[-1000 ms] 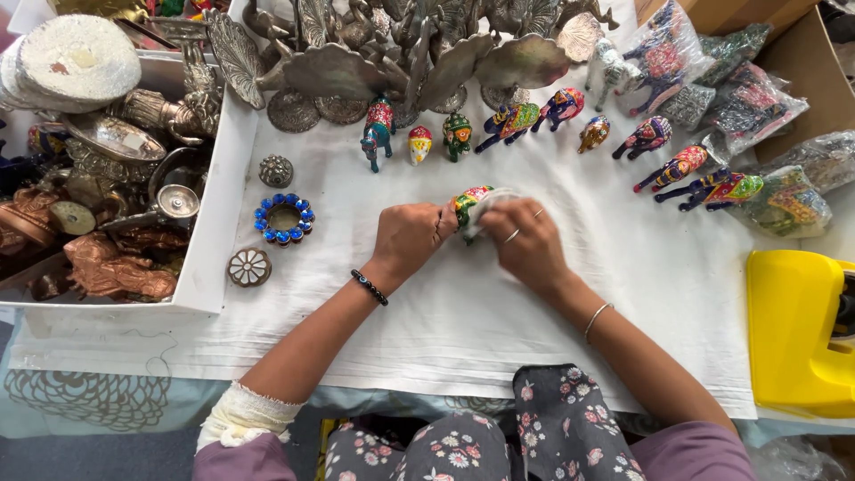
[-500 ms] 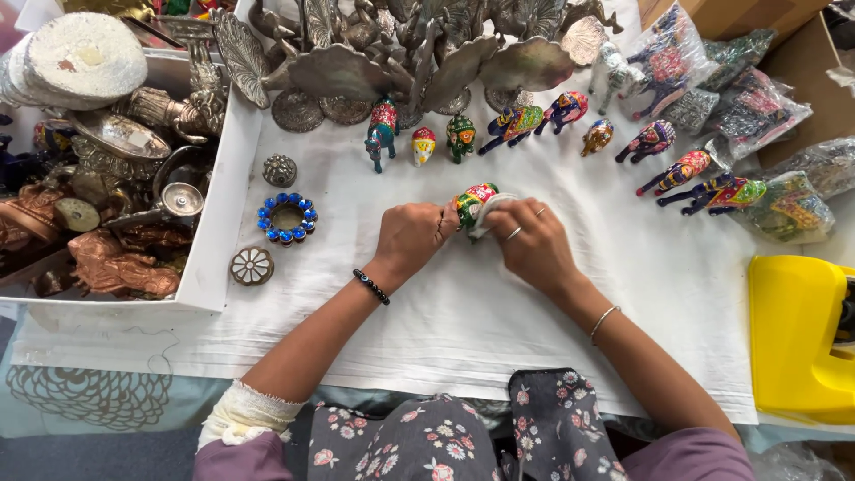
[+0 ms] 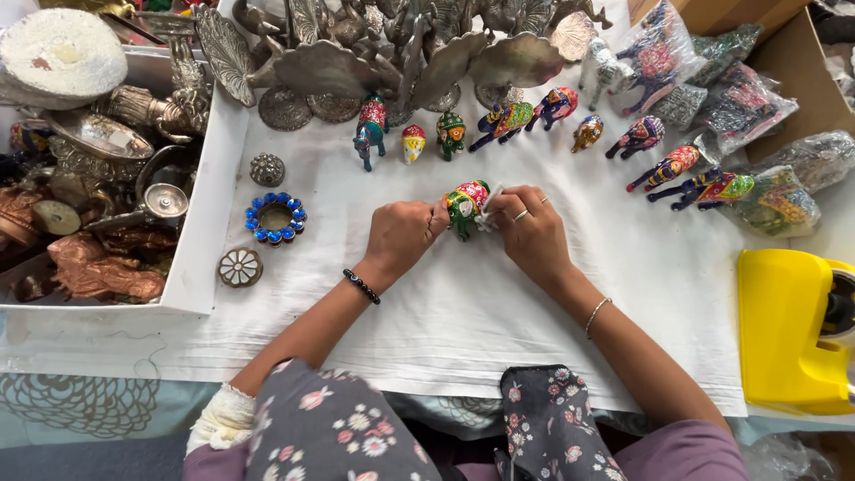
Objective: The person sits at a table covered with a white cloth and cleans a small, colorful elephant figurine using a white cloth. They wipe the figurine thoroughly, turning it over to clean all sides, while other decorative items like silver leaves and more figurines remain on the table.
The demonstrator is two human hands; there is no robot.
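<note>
Gripping green painted elephant figurine with both hands: left hand closed on body, right hand pinching white wrapping. Barely shifted since a second ago; wrapping unfinished.

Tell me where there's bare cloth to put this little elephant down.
Bare white cloth lies between your forearms, and a wider patch right of the right hand, toward the yellow dispenser. The left hand and right hand hold the painted elephant. The figurine row beyond is crowded.

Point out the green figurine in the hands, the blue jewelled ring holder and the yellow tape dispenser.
green figurine [image 3: 465, 207]: head view, its painted body.
blue jewelled ring holder [image 3: 275, 233]: head view, its front rim.
yellow tape dispenser [image 3: 779, 325]: head view, its yellow body.
</note>
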